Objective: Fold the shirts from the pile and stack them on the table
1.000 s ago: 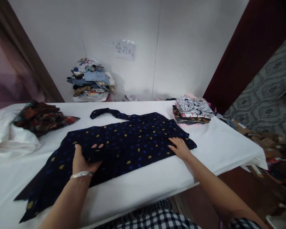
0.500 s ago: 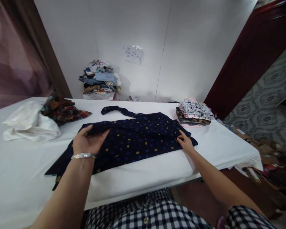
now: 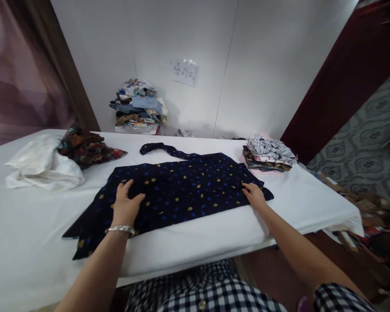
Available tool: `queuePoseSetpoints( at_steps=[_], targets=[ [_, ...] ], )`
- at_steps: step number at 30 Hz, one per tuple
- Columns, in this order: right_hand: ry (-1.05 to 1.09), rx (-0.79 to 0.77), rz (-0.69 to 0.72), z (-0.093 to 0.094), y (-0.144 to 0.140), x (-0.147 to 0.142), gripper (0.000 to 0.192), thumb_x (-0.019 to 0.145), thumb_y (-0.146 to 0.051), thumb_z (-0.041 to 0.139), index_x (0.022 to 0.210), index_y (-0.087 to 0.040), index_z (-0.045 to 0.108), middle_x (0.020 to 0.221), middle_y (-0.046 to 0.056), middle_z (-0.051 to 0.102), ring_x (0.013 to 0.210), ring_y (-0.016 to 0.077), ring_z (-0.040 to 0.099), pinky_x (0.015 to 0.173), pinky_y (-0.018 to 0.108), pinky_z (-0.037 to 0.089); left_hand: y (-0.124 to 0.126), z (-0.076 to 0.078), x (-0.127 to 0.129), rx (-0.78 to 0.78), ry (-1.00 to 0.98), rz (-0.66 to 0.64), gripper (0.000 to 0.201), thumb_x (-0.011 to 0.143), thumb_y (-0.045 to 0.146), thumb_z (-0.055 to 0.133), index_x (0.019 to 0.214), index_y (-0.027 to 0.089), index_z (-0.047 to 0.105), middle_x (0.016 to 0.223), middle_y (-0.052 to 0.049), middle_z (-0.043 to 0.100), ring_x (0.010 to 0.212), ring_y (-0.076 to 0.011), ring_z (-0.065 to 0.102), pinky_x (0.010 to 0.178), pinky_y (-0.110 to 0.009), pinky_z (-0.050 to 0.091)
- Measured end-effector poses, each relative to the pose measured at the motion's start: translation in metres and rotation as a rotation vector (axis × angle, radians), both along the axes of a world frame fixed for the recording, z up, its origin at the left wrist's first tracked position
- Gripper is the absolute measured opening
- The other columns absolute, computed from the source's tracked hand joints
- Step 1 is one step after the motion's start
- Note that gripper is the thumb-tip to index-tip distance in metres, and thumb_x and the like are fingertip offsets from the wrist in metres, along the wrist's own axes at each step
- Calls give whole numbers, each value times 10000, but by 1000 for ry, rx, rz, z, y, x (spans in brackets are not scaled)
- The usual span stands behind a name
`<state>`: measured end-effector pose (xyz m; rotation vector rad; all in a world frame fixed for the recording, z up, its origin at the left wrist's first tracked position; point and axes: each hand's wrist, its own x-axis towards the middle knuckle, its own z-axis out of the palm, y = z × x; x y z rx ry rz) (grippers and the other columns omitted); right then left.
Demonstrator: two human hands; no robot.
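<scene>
A dark navy garment (image 3: 182, 190) dotted with blue and yellow spots lies spread across the middle of the white-covered table (image 3: 214, 236), one long strip of it trailing away toward the far edge. The left hand (image 3: 126, 207) rests flat on the garment's left part, palm down, fingers loosely spread and pressing the cloth rather than pinching it; a silver bracelet (image 3: 120, 229) circles that wrist. The right hand (image 3: 254, 195) lies on the garment's right end near the table's front edge, fingers extended and close together on the fabric (whether the tips tuck under the hem cannot be told). To the left, well apart from the garment, a crumpled white cloth (image 3: 42, 167) touches a heap of plaid clothing (image 3: 87, 146). At the far right of the table sits a folded stack of printed clothes (image 3: 269, 154), just beside the garment's right end. Against the back wall stands another clothes pile (image 3: 138, 106), with a paper note (image 3: 185, 71) taped above it.
</scene>
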<state>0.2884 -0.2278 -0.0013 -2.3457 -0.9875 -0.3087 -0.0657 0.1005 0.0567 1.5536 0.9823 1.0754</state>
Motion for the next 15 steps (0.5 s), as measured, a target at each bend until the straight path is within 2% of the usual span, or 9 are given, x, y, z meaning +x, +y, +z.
queuePoseSetpoints(
  at_steps=[2, 4, 6, 8, 11, 15],
  targets=[
    [0, 6, -13, 0, 1, 0, 324, 804, -339, 479, 991, -205, 708, 853, 73, 635, 870, 236, 572, 800, 367, 462, 4, -4, 0, 259, 322, -57, 591, 642, 136, 618, 1226, 189, 552, 1536, -122, 221, 1368, -361, 298, 1099, -521, 344],
    [9, 24, -8, -1, 0, 1, 313, 807, -360, 475, 935, -207, 716, 846, 74, 645, 866, 238, 582, 788, 365, 463, 9, -4, 3, 520, 539, -136, 576, 685, 114, 555, 1259, 157, 540, 1530, -138, 246, 1399, -338, 239, 1138, -490, 286],
    [19, 59, -6, -2, -1, 2, 315, 807, -389, 473, 894, -212, 719, 833, 70, 661, 845, 237, 599, 774, 365, 467, 15, -1, 9, 698, 705, -189, 567, 721, 99, 505, 1286, 147, 523, 1517, -141, 286, 1411, -310, 219, 1141, -470, 279],
    [36, 116, -7, -5, -3, 4, 320, 801, -422, 481, 863, -216, 717, 850, 72, 684, 841, 239, 616, 779, 369, 470, 24, 3, 16, 768, 842, -211, 558, 751, 91, 461, 1303, 159, 513, 1508, -131, 315, 1401, -291, 255, 1112, -464, 326],
    [69, 205, -18, -9, -7, 7, 333, 788, -455, 485, 834, -211, 706, 891, 82, 708, 851, 246, 631, 797, 379, 471, 38, 6, 29, 768, 973, -256, 549, 784, 102, 421, 1323, 174, 498, 1492, -112, 358, 1385, -273, 294, 1085, -456, 355],
    [68, 199, -29, -9, -7, 6, 335, 782, -460, 467, 812, -201, 678, 868, 92, 704, 827, 249, 625, 778, 376, 464, 54, 4, 53, 740, 1081, -475, 608, 786, 110, 404, 1386, 209, 421, 1508, -69, 341, 1398, -210, 267, 1098, -401, 322]
  ],
)
